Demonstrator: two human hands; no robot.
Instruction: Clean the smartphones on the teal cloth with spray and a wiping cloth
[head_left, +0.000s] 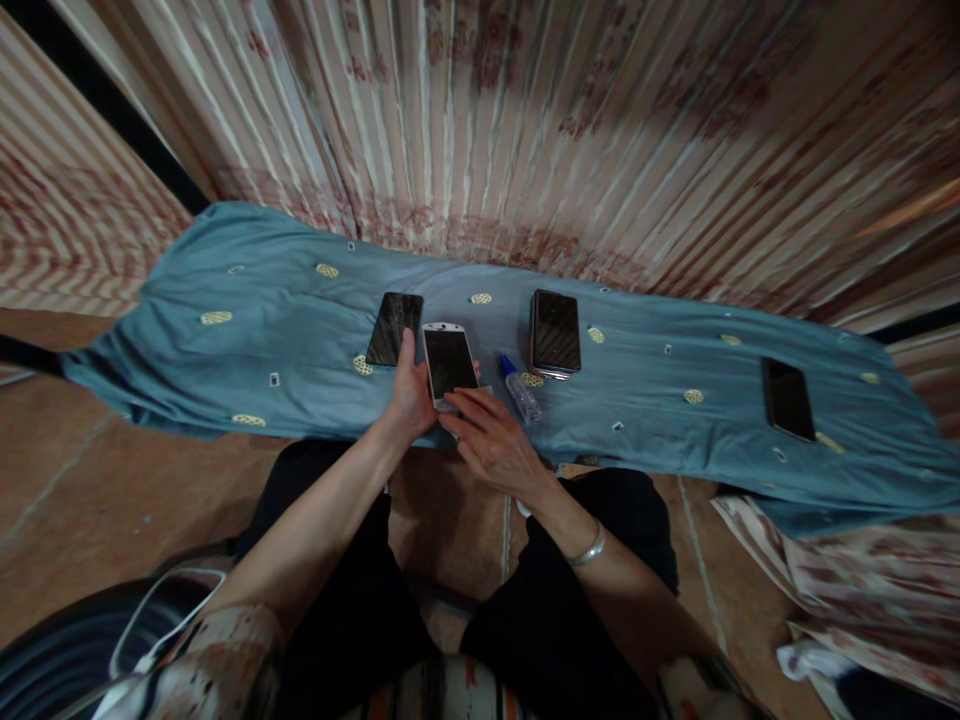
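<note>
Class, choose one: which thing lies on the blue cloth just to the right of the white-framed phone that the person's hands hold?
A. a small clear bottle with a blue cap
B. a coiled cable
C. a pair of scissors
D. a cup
A: a small clear bottle with a blue cap lies on the blue cloth beside the white-framed phone, by the right hand.

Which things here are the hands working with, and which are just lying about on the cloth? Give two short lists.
In hand:
- white phone, held by the left hand
- right hand, fingers at the phone's lower edge

Lying about on the blue cloth:
- dark phone, beside the white one
- small clear bottle
- stacked phones
- black phone, far right
</note>
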